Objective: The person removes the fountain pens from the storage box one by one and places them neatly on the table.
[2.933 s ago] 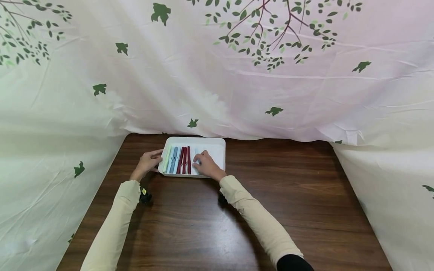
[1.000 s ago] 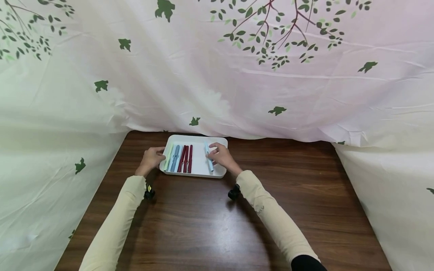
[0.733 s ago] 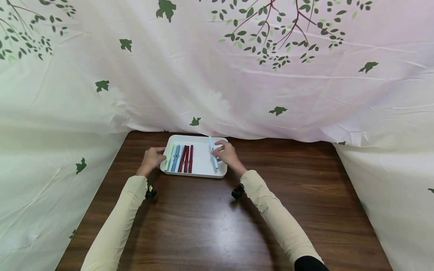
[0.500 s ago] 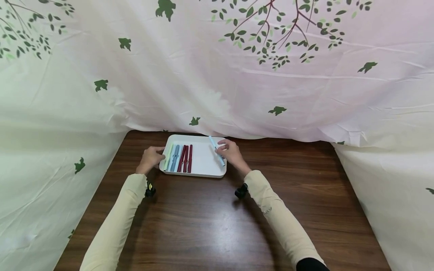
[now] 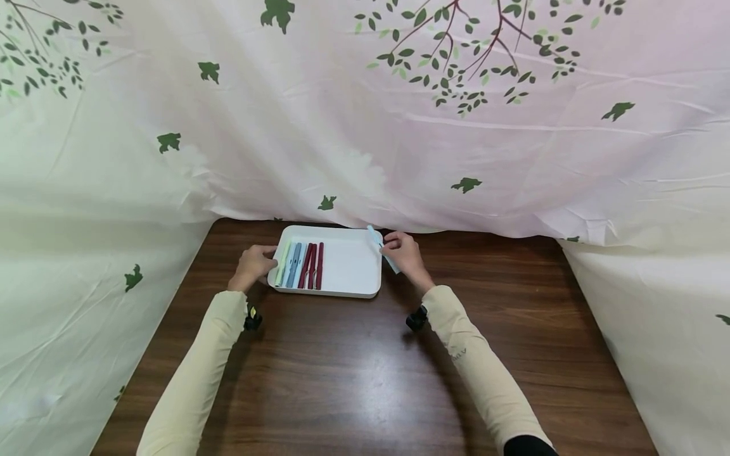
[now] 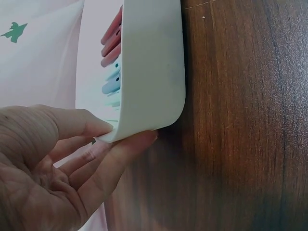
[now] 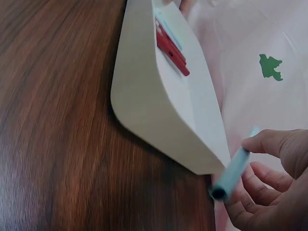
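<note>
Pen [image 7: 234, 171] slanted, pinched between right fingers [image 7: 269, 142]; left fingers [image 6: 114, 164] grip tray [image 6: 151, 67] edge.

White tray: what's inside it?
In the white tray, a yellow-green pen, blue pens and three dark red pens lie in a row toward the left. Its floor beneath them is covered; the left hand hides some rim.

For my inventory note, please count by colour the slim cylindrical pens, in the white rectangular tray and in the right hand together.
Dark red slim pens: 3
Light blue slim pens: 3, one held in the right hand
Grey-blue slim pen: 1
Pale yellow-green slim pen: 1
Total: 8
</note>
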`<state>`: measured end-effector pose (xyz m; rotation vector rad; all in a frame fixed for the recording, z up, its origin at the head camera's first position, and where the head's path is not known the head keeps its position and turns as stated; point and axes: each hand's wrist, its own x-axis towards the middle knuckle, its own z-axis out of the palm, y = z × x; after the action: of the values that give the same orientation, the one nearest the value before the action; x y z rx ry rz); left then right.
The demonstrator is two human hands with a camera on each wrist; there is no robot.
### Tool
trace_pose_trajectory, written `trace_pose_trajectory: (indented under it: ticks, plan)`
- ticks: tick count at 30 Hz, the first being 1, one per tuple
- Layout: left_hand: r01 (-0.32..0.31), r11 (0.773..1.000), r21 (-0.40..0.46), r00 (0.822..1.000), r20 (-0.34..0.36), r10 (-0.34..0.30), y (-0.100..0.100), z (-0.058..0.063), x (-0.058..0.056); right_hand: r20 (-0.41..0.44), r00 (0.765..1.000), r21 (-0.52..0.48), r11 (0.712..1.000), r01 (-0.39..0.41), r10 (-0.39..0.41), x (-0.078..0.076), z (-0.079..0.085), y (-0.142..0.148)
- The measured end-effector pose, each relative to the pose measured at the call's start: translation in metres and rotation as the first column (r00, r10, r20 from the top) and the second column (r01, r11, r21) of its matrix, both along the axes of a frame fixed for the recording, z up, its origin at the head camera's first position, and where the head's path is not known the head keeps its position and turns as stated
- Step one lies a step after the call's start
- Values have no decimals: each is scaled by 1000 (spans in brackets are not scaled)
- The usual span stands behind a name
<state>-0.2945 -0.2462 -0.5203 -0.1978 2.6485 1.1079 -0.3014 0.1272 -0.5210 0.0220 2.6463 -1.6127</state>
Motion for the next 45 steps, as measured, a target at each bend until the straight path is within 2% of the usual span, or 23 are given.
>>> trace_pose_trajectory:
  ticks: [4,13,25,32,38,42,45]
  plan:
    - [-1,1000,4,1000,2,1,2,1,-1,36,999,25,1000,-9,8,-1,1,9]
    - [2,1000,21,1000,13,-3,1,1,-5,115,993,-7,1000,-5,6,-5,-3,30]
    - [36,999,3,999,-12,-36,-4,-2,-4,181,983,-46,999,8,0,-2,-13,38]
    - [42,999,7,999,-14,-42,-3,-3,-4,168,986,1,1000,-2,2,1,-16,39]
    - [79,997,-10,996,43,-78,-2,-1,-7,187,982,90,996,-7,-10,4,-16,40]
    - [74,996,54,993,90,-78,-4,3,-6,195,981,122,993,-9,-15,4,-18,39]
    - [46,995,91,994,91,-54,-4,3,-6,202,979,142,990,-8,-21,4,-20,39]
